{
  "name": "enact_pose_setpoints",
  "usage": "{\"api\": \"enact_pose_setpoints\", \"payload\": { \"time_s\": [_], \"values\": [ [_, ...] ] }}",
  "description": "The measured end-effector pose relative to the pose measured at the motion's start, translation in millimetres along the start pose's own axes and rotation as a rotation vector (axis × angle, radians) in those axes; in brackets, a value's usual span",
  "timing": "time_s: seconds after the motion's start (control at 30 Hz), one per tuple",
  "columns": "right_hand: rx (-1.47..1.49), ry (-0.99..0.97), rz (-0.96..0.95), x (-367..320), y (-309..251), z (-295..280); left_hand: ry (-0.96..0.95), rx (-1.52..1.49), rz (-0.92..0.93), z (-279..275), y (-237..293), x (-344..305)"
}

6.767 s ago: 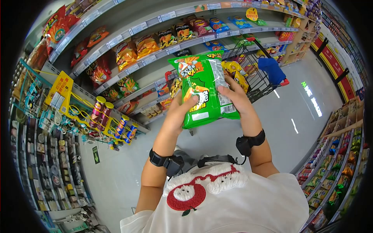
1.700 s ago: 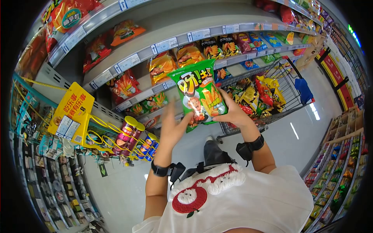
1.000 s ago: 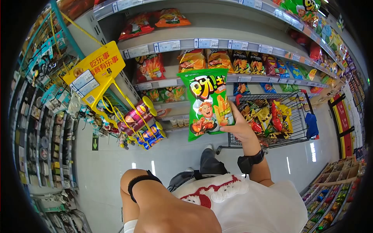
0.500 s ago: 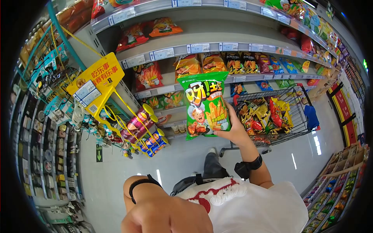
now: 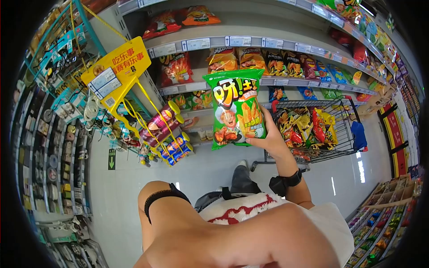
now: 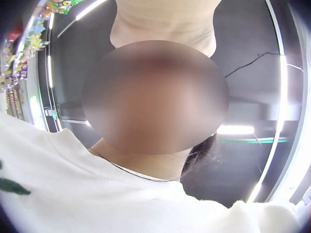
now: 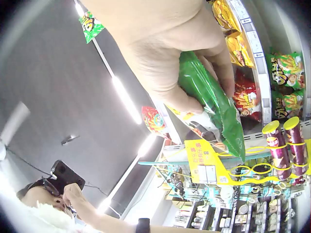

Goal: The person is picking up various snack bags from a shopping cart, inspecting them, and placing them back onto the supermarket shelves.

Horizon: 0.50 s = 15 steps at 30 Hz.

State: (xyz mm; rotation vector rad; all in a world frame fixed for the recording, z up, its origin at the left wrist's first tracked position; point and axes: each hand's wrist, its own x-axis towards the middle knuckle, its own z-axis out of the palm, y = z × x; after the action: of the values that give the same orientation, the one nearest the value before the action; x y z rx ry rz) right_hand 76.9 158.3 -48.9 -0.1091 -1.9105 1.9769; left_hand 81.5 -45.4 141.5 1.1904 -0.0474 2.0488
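My right hand [image 5: 271, 142] holds up a green bag of potato snacks [image 5: 237, 109], thumb in front and fingers behind its right edge. The bag is upright, its front facing me, with a cartoon chef and fries on it. In the right wrist view the green bag [image 7: 216, 111] shows edge-on between thumb and fingers. My left hand [image 5: 210, 243] is raised close to the head camera, large at the bottom of the head view. From the right wrist, the left hand [image 7: 73, 196] appears up at the face, with its fingers too small to make out clearly.
Behind the bag, shelves [image 5: 214, 82] carry several snack bags. A black wire cart [image 5: 348, 134] loaded with snack bags stands at the right. To the left hang a yellow sign [image 5: 118, 67] and a yellow rack with chip cans [image 5: 158, 125]. Grey floor [image 5: 120, 187] lies below.
Earlier both hands held the green bag, and it turned from back to front. The left hand then left it and rose toward the head. The right hand still holds it.
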Motion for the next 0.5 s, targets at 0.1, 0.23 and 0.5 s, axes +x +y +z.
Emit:
{"api": "enact_pose_setpoints", "payload": {
  "time_s": [0.1, 0.23, 0.5],
  "values": [
    [-0.004, 0.002, -0.008, -2.1, 2.3, -1.6, -0.048, -0.014, 0.031, 0.5, -2.6, 3.4],
    [-0.017, -0.002, -0.028, -3.3, 5.1, -4.2, -0.105, -0.043, 0.061, -0.7, -11.6, 5.2],
    [0.03, 0.033, 0.011, -7.3, 0.9, -1.0, -0.212, -0.065, 0.151, -8.8, -8.7, 8.7]
  ]
}}
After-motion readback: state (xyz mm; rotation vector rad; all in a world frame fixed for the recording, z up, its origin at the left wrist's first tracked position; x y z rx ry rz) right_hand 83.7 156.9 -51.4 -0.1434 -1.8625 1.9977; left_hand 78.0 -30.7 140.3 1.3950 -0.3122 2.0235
